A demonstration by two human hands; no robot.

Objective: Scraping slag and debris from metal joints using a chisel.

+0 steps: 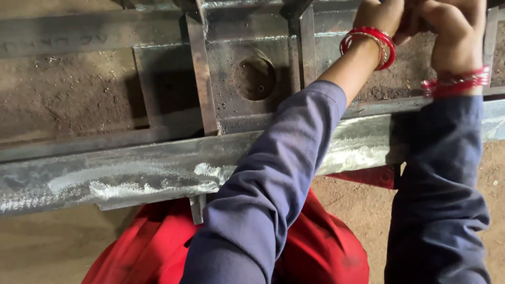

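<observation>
Blue sleeves (273,194) extend over the steel frame (158,168). Beyond the frame's round hole (255,79), left hand (381,16) and right hand (455,29) meet at its top edge; finger state cannot be determined.

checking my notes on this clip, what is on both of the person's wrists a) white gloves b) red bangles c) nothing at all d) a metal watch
b: red bangles ring the left wrist just past the blue-grey sleeve, and more red bangles circle the right wrist, while the left hand and right hand are bare, up at the metal frame.
</observation>
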